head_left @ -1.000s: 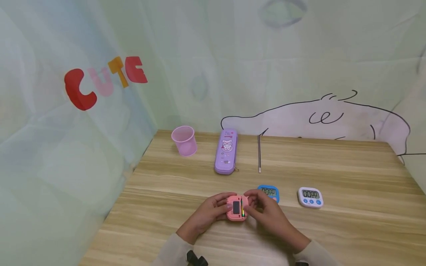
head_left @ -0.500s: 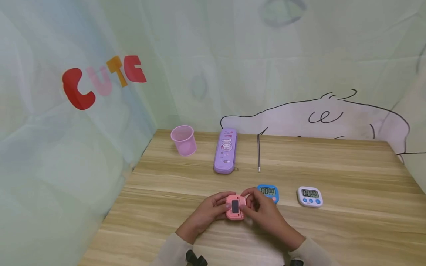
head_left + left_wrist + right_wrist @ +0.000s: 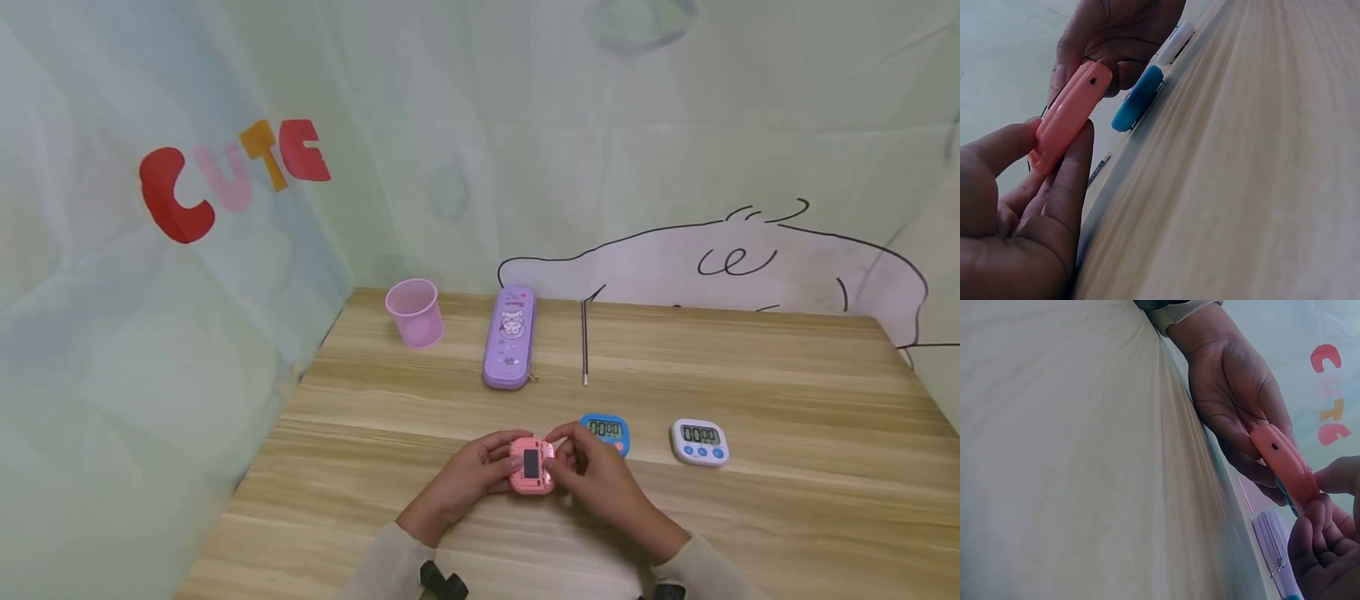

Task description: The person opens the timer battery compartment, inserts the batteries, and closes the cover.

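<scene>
You see a wooden table point(image 3: 787, 400) set against a pale green curtain point(image 3: 525, 125) bearing the letters "CUTE" point(image 3: 232, 179). At the far edge stands a pink cup point(image 3: 415, 312), then a purple pencil case point(image 3: 512, 337), then a thin dark stick point(image 3: 584, 343). Nearer you sit a blue timer point(image 3: 606, 432) and, well apart to its right, a white timer point(image 3: 700, 442).

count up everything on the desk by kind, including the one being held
Timers: 3, pink timer held in left hand and right hand, blue timer, white timer
Pink cup: 1
Purple pencil case: 1
Thin black rod: 1
Total: 6
</scene>
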Demonstrator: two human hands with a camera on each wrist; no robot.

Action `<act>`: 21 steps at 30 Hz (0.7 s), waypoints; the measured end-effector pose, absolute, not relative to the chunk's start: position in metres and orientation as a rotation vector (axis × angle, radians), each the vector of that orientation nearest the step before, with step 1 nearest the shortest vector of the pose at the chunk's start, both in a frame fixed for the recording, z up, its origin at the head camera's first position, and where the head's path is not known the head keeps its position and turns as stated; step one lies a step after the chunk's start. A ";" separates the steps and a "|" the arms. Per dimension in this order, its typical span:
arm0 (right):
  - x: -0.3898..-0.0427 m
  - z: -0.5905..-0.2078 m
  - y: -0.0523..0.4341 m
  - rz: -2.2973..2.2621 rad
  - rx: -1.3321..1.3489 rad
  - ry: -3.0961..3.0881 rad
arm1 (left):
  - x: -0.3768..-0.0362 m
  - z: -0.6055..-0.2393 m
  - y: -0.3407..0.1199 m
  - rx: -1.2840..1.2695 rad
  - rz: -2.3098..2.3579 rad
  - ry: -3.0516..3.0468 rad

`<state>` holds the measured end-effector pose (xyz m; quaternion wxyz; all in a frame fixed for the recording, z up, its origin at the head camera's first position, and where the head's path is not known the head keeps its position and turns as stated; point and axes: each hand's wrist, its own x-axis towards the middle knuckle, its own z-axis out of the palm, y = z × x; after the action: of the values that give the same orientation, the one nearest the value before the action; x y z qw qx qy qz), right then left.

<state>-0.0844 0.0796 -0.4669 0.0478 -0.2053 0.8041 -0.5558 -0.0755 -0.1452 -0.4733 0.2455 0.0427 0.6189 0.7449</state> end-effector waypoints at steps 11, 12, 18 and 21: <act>-0.085 -0.471 0.079 -1.695 -0.579 2.418 | -0.073 -0.469 -0.144 0.097 2.038 1.705; -0.084 -0.472 0.079 -1.704 -0.573 2.405 | -0.073 -0.469 -0.144 0.095 2.040 1.704; -0.082 -0.472 0.079 -1.797 -0.571 2.243 | -0.073 -0.471 -0.145 0.096 2.056 1.676; -0.083 -0.473 0.080 -1.846 -0.564 2.143 | -0.073 -0.472 -0.145 0.108 2.067 1.662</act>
<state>-0.0826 0.0804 -0.4733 0.1285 -0.1939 0.7369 -0.6347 -0.0733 -0.1451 -0.4719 0.2410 0.0395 0.6077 0.7557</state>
